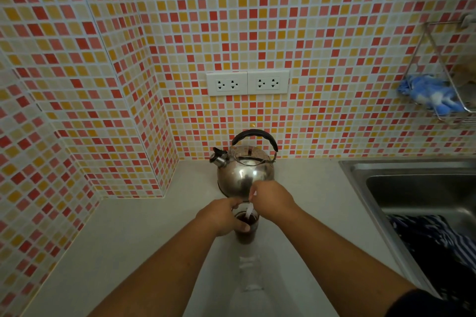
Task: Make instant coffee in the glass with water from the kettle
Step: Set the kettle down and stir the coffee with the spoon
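Just in front of the kettle (246, 172), the glass (244, 229) is gripped by the left hand (224, 216) while a white stirrer (249, 211) is pinched in the right hand (273, 204); hard stirring could slop coffee onto the bench (144, 239).

Glass (246, 226) stood upright mid-counter, well in from the edges, holding dark brown coffee with a white stirrer (249, 211) slanting out of it. Steel kettle (246, 170), black handle raised and spout pointing left, sat just behind it near the counter's back edge.
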